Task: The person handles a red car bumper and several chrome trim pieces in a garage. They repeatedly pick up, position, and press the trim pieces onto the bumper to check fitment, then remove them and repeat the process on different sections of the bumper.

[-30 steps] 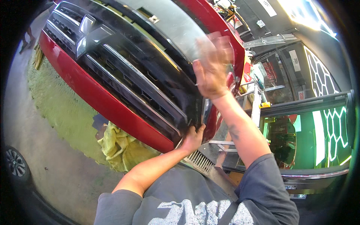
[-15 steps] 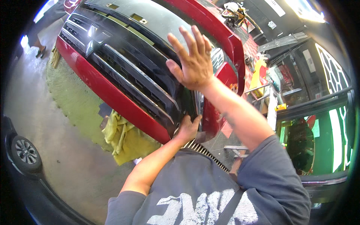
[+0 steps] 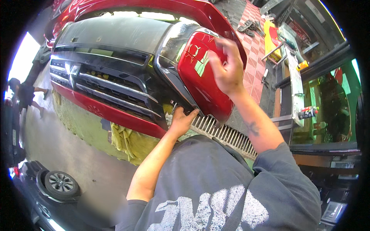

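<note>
In front of me lies a car front bumper (image 3: 119, 34) with a black grille (image 3: 111, 79), chrome bars, a chrome emblem (image 3: 72, 73) and a red strip along its near edge. My left hand (image 3: 182, 121) grips the bumper's edge at its near right corner, thumb stretched to the right; the fingertips are partly hidden. Above the glossy red corner section (image 3: 192, 57) my right hand (image 3: 228, 71) is raised, slightly blurred. Its fingers are bent and apart from the thumb, with nothing in them. Whether it touches the red surface I cannot tell.
A yellow-green cloth (image 3: 127, 142) lies under the near edge. Beside the corner runs a slatted floor grate (image 3: 223, 131). Another red car part (image 3: 208, 17) stands behind. Dark cars, one with a silver wheel (image 3: 61, 183), are at lower left; a spray can (image 3: 308, 112) is at right.
My right hand has moved right and down, from spread above the grille to bent above the red corner. My left hand stays at the bumper's corner. The view has shifted, showing more of the corner.
</note>
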Motion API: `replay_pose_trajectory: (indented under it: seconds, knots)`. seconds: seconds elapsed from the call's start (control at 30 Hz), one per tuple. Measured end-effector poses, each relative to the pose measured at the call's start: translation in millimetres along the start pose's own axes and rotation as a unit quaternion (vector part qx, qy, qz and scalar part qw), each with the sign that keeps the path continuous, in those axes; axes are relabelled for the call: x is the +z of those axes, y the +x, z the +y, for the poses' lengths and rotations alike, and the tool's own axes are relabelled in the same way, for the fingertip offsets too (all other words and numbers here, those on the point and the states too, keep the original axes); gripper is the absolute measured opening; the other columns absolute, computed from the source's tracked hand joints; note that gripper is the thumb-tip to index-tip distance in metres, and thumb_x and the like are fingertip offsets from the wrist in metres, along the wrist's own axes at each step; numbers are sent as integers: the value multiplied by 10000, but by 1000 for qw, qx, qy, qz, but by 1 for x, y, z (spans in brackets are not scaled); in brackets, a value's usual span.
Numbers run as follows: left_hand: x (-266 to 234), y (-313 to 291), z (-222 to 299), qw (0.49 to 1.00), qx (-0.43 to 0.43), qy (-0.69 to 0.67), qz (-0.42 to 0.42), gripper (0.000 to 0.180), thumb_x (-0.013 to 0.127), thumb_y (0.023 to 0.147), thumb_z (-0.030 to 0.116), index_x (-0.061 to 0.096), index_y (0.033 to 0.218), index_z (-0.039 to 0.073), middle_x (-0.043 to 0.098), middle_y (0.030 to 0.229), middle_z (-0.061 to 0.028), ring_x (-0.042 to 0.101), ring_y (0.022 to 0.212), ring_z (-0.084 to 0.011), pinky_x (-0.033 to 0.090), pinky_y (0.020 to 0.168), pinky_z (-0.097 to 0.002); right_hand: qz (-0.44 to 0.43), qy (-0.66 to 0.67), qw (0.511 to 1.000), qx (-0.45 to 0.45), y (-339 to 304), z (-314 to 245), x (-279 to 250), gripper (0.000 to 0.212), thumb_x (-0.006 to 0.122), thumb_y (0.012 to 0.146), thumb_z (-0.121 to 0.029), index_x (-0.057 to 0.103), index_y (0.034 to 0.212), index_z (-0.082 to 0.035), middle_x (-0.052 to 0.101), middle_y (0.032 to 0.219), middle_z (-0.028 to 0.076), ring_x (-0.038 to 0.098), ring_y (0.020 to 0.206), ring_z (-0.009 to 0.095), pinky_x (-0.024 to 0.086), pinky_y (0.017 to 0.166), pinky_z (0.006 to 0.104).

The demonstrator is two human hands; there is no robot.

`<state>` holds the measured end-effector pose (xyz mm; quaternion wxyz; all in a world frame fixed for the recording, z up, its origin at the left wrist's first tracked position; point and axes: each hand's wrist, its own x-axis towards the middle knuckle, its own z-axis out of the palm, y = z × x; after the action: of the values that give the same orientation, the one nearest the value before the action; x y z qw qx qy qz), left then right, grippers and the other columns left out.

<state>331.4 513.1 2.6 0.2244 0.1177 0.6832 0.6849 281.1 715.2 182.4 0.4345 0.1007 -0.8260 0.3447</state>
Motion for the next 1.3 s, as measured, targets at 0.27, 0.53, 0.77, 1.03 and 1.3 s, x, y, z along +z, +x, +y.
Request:
replay_pose_trajectory:
  seconds: [0.27, 0.53, 0.77, 1.03, 1.3]
  knots:
    - [31, 6, -34, 999, 33, 20, 24, 274, 861, 966, 142, 758, 1163, -18, 807, 1114, -107, 738, 1030, -187, 572, 951, -372, -204, -44, 898, 387, -168, 115, -57, 636, 403, 1158, -589, 667, 1251, -19, 727, 1282, 270, 657, 1255, 496, 501, 1036, 536]
    - [48, 7, -37, 997, 53, -15, 50, 198, 816, 985, 23, 702, 1145, 3, 758, 1070, -81, 714, 927, -156, 593, 850, -345, -246, -66, 881, 400, -155, 118, -50, 664, 355, 1157, -654, 678, 1304, -93, 759, 1209, 248, 685, 1199, 492, 523, 1008, 542]
    - [40, 8, -28, 1000, -22, 5, 8, 268, 805, 982, -10, 645, 1197, -11, 737, 1119, -103, 734, 1012, -204, 631, 965, -388, -196, -24, 894, 401, -167, 114, -61, 566, 442, 1144, -591, 706, 1212, -95, 759, 1164, 246, 686, 1157, 494, 526, 965, 568]
    - [60, -9, -38, 995, -34, -72, 61, 603, 747, 979, -94, 406, 1464, 15, 670, 1310, -178, 714, 1198, -260, 608, 1042, -411, -184, -2, 917, 353, -184, 121, -73, 480, 571, 1122, -471, 713, 1322, -58, 764, 1214, 243, 707, 1170, 445, 540, 1014, 522]
    - [80, -9, -30, 990, -47, -68, 112, 526, 710, 1022, -65, 407, 1442, 25, 683, 1242, -180, 734, 1105, -249, 625, 1009, -414, -173, -1, 937, 305, -196, 137, -75, 500, 591, 1117, -454, 694, 1372, -37, 750, 1254, 255, 694, 1210, 445, 531, 1048, 520]
